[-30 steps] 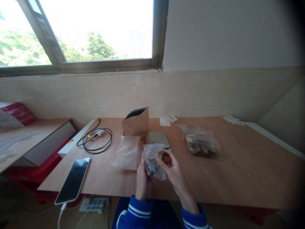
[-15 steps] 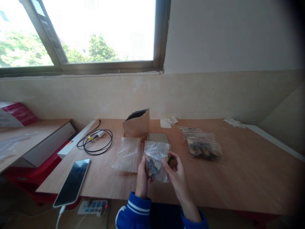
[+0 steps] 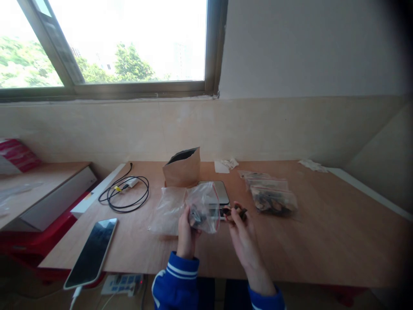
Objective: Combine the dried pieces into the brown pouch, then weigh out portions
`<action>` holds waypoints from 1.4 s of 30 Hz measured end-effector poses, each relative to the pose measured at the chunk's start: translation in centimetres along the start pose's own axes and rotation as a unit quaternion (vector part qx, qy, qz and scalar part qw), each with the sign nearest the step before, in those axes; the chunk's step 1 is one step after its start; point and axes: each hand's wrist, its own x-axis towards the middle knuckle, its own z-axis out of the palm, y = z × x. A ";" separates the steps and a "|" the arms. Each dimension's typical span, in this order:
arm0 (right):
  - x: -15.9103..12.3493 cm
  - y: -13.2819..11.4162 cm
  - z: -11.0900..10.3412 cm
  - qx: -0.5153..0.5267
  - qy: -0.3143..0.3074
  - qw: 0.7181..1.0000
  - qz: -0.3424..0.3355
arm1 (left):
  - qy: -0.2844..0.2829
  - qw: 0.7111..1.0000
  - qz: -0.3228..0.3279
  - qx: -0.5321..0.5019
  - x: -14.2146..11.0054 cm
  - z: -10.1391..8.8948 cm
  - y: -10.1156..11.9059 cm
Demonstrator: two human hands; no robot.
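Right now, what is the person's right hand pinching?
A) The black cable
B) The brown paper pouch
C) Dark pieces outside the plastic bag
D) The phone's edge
C. The right hand pinches the dark pieces just outside the clear zip bag, which the left hand holds.

Plain workroom, with a plywood table under a window
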 end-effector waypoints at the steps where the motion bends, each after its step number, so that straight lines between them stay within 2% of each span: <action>1: 0.4 -0.1 0.3 0.019 0.002 1.000 0.012 | 0.011 1.000 -0.003 -0.023 0.7 -0.5 0.5; 3: 1.4 -0.2 1.2 0.037 0.004 0.999 0.023 | 0.007 0.997 0.000 -0.073 2.1 -1.6 1.2; 5: 2.7 -0.5 2.5 0.041 -0.007 0.999 0.015 | -0.054 0.988 -0.013 -0.147 3.5 -2.9 1.2; 6: 3.4 -0.7 3.4 0.037 -0.021 0.999 0.005 | -0.067 0.981 -0.020 -0.180 4.2 -3.4 1.0; 8: 5.1 -1.4 5.7 0.009 -0.070 0.997 -0.027 | -0.046 0.972 -0.013 -0.231 5.2 -4.1 0.4; 11: 8.1 -2.6 10.0 -0.046 -0.139 0.983 -0.115 | -0.010 0.970 -0.008 -0.243 6.0 -4.4 -0.7; 13: 10.4 -3.4 13.1 -0.086 -0.162 0.965 -0.187 | 0.002 0.970 -0.010 -0.241 6.2 -4.4 -1.1; 16: 13.5 -3.7 17.3 -0.157 -0.208 0.921 -0.290 | 0.008 0.968 -0.015 -0.250 6.1 -4.2 -1.2; 19: 15.7 -2.8 19.8 -0.250 -0.245 0.863 -0.366 | 0.004 0.968 -0.014 -0.251 6.0 -4.1 -1.2; 22: 16.4 -1.5 20.4 -0.337 -0.262 0.801 -0.419 | 0.003 0.968 -0.012 -0.252 5.9 -4.1 -1.2; 24: 16.3 -0.9 20.3 -0.364 -0.259 0.780 -0.439 | 0.004 0.967 -0.013 -0.253 6.0 -4.1 -1.3; 31: 15.0 -1.2 19.5 -0.359 -0.290 0.767 -0.446 | -0.002 0.970 -0.008 -0.242 6.1 -4.2 -1.6; 37: 14.8 -1.3 18.7 -0.413 -0.325 0.705 -0.476 | -0.015 0.973 -0.004 -0.232 6.1 -4.2 -1.6; 42: 15.1 -1.8 17.9 -0.418 -0.343 0.696 -0.473 | -0.018 0.973 -0.006 -0.230 6.0 -4.0 -1.4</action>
